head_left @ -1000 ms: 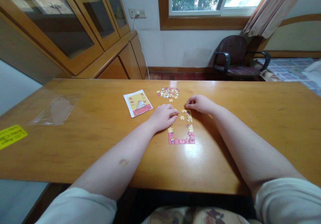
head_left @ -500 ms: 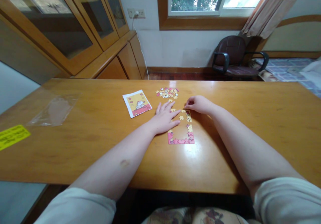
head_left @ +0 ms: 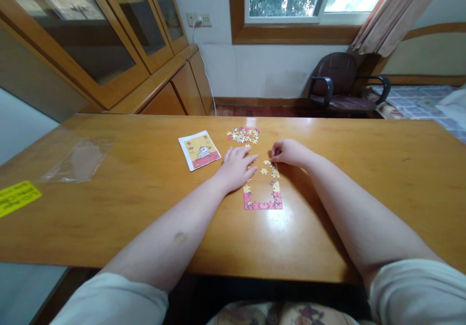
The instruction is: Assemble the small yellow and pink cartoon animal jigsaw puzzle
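A partly joined jigsaw puzzle frame (head_left: 262, 205) lies on the table, pink along its near edge and yellow higher up its sides. Over its left side my left hand (head_left: 236, 170) rests palm down, fingers spread, hiding some of the pieces. My right hand (head_left: 287, 151) is pinched at the frame's upper right corner, its fingertips on a yellow puzzle piece (head_left: 267, 162). Inside the outline sits a loose yellow piece (head_left: 264, 171). Just beyond my left fingertips is a pile of loose puzzle pieces (head_left: 243, 135), yellow, pink and white.
A picture card (head_left: 199, 150) showing a white cartoon animal lies left of the pile. Farther left are a clear plastic bag (head_left: 85, 160) and a yellow label (head_left: 18, 198) on the wooden table (head_left: 145, 208). Beyond the table stand a cabinet (head_left: 160, 87) and an armchair (head_left: 335, 80).
My left hand has drawn back slightly to the left, uncovering a bit more of the puzzle. My right hand has shifted very slightly at the upper right corner.
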Demonstrator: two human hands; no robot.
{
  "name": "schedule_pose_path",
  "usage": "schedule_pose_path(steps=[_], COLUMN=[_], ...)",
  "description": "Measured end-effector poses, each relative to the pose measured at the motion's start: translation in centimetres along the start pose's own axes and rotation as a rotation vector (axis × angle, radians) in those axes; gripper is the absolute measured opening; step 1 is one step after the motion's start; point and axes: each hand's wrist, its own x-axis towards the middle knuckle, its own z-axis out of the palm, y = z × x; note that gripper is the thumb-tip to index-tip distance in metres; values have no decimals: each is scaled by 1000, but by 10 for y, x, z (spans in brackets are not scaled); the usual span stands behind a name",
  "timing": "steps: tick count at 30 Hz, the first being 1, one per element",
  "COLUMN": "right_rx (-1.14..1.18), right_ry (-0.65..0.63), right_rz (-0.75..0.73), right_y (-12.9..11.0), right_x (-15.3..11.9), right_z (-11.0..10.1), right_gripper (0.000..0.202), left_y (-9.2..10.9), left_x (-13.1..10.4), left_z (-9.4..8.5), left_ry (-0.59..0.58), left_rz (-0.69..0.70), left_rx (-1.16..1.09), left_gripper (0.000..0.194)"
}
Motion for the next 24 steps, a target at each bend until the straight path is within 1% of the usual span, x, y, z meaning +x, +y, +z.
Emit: schedule_pose_path(steps=[2, 5, 10, 14, 16, 18, 19, 21, 23, 24], right_rx=[-3, -4, -30, -27, -10, 32, 62, 105, 127, 133], right_ry=[29, 45, 17, 19, 31, 113, 199, 391, 583, 659], right_rz=[-9, -19, -28, -31, -49, -89, -110, -153, -141, -120], right_y=[0, -1, -3, -1, -2, -6, -8, -14, -17, -17], right_x=[0, -1, -3, 1, 1, -5, -10, -26, -45, -54], right_z=[0, -1, 1, 8, 8, -3, -13, -40, -67, -76], right_gripper=[12, 12, 11, 10, 8, 7, 8, 13, 20, 24], left_y=[-4, -10, -13, -13, -12, -12, -12, -12, -12, -12], left_x=[2, 5, 6, 6, 7, 7, 7, 7, 6, 6], left_z=[1, 2, 2, 2, 2, 1, 0, -1, -2, -3], left_ry=[73, 102, 104, 71, 58, 51, 48, 49, 56, 57], left_rz=[-45, -75, -78, -63, -56, -55, -56, -59, -58, -53], left_rx=[6, -7, -39, -41, -41, -48, -54, -63, -67, -69], left_gripper=[36, 32, 28, 25, 25, 24, 25, 26, 28, 28])
